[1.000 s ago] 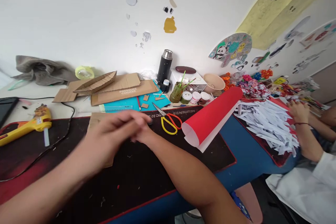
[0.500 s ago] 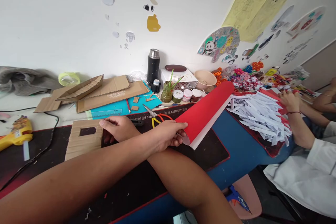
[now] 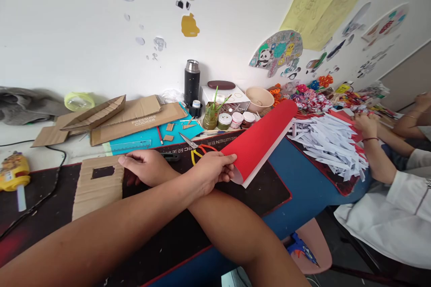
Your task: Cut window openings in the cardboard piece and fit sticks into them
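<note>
My forearms cross, the left lying over the right. My left hand (image 3: 217, 168) grips the near end of a rolled sheet of red ribbed paper (image 3: 261, 141), white on its inner side, which points away to the right. At the left, my right hand (image 3: 144, 168) has its thumb on the top right corner of a cardboard piece (image 3: 97, 193) with a rectangular hole, its fingers curled by the edge and partly hidden. Scissors (image 3: 195, 147) with red and yellow handles lie open just beyond my hands.
A yellow glue gun (image 3: 15, 175) with its cord lies at far left. Cardboard scraps (image 3: 144, 121), a black flask (image 3: 192, 83) and paint jars (image 3: 236, 120) line the wall. Paper strips (image 3: 332, 143) are heaped before a co-worker's hands (image 3: 367, 125). A blue glue gun (image 3: 301, 249) rests on a stool.
The view has shifted slightly, so most things sit a little further left. My left hand still holds the red paper, and my right hand stays at the cardboard corner.
</note>
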